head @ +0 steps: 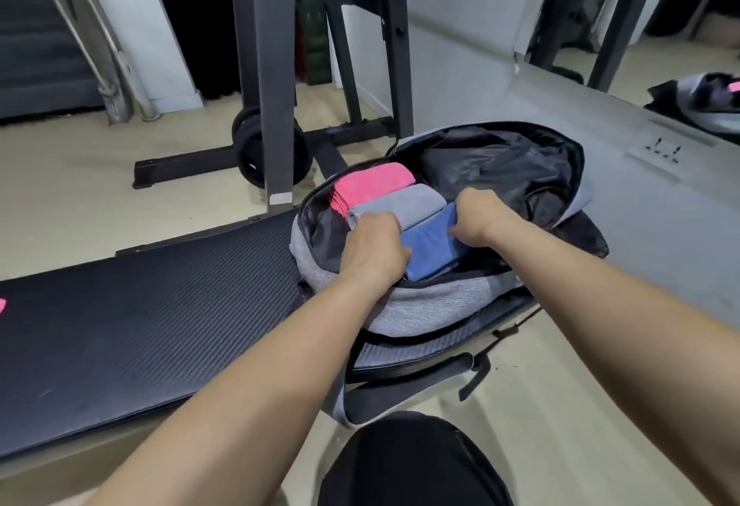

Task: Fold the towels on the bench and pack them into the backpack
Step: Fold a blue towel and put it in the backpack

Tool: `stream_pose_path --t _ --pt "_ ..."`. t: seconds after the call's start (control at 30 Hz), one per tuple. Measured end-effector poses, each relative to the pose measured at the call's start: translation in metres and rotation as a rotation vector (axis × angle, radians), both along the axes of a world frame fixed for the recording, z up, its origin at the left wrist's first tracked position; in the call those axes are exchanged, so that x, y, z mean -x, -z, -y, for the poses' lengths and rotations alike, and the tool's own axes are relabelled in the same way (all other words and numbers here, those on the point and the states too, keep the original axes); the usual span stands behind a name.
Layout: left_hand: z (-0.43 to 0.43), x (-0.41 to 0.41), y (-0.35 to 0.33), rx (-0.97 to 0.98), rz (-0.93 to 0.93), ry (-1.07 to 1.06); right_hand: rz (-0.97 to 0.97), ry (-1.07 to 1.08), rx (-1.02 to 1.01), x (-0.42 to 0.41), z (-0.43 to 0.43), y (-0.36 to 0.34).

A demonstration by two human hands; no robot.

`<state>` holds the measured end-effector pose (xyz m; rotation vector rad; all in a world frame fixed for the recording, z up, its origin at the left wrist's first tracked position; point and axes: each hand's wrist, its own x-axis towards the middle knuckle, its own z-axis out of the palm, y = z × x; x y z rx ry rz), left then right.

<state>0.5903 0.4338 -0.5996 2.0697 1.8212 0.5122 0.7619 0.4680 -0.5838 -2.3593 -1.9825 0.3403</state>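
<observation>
Blue towel [430,243], folded, lay in open backpack [432,305] at bench [140,305] end, touching grey towel [400,205]; pink towel [370,183] beyond. Left hand [374,249] and right hand [476,217] gripped its ends, fingers curled on cloth, probably keeping fold tight while seating it in row.

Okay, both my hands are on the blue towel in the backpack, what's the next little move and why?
Probably press the blue towel down snug beside the gray towel, then let go. The left hand and right hand each grip an end of it, and it already lies inside the open backpack.
</observation>
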Motion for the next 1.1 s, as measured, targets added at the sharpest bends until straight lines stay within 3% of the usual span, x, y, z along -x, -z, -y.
stream_pose_path --t 0.23,0.4,0.47,0.63,0.83,1.1 --pt "-0.006 0.007 0.003 -0.173 -0.120 0.019 -0.081 0.049 -0.104 0.006 -0.006 0.009" --pt "-0.014 0.013 0.015 -0.139 -0.262 0.170 0.171 -0.113 -0.334 0.013 0.008 0.003" --pt "-0.015 0.015 0.017 -0.136 -0.254 0.173 0.124 -0.180 -0.278 0.017 0.012 0.001" --pt "-0.005 0.018 0.029 -0.147 -0.176 0.154 -0.019 -0.101 0.087 0.027 0.033 0.027" --pt "0.015 0.023 0.043 -0.147 -0.118 0.130 -0.016 -0.042 -0.053 0.039 0.058 0.060" --pt "0.024 0.029 0.057 -0.161 -0.094 0.122 0.022 -0.063 -0.023 0.039 0.036 0.055"
